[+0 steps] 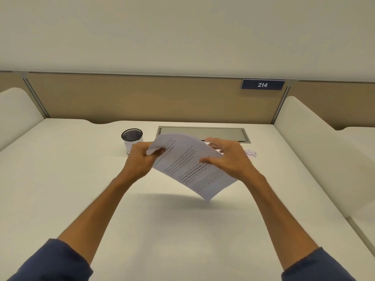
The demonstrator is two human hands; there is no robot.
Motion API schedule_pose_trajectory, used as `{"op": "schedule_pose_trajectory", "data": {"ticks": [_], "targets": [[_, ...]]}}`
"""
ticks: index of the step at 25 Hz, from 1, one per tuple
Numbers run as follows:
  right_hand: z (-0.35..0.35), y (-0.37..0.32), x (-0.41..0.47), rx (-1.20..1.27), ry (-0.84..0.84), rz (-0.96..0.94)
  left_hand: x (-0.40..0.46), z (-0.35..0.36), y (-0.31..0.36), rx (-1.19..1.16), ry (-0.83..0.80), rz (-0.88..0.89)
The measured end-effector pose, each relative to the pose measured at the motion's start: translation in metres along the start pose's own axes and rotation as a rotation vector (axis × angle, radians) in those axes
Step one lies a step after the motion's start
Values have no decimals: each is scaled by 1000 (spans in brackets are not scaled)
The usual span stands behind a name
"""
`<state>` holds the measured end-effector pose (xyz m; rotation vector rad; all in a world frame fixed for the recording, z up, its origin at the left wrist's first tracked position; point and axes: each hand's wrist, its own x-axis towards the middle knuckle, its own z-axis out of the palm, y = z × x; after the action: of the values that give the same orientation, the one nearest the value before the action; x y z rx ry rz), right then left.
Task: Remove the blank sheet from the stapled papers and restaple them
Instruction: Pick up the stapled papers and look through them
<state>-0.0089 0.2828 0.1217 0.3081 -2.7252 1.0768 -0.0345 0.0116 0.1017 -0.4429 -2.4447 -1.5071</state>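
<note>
White desk (pixel 182 230), beige partition (pixel 142 98)

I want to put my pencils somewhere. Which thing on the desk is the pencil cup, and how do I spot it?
Start at the grey metal flap set into the back of the white desk. Just left of it, beyond the left hand that pinches the papers, stands the pencil cup. It is the only round, upright thing there, with a black mesh rim and a white label round its side.

"214" on blue sign (pixel 262 84), papers' (pixel 190 165) print unreadable
</note>
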Motion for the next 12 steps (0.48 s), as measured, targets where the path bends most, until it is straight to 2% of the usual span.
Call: {"op": "schedule_pose_trajectory", "data": {"ticks": [2, 5, 8, 10, 11, 12], "targets": [[0, -9, 8, 26, -93, -8, 7, 0, 18, 40, -68, 59], [-1, -12, 13, 196, -123, 40, 18, -2, 33, 100, -103, 125], [-2, -4, 10, 398, -132, 98, 24, -8, 33, 133, 25, 165], [-3, 3, 5, 565, -142, 154, 29, -12, 20, 75, 176, 53], [-4, 6, 2, 644, -141, 175, 31, -13, 14, 7, 217, -62], [-3, 10, 0, 706, -131, 190, 31, -13, 10, -92, 191, -185]]}}
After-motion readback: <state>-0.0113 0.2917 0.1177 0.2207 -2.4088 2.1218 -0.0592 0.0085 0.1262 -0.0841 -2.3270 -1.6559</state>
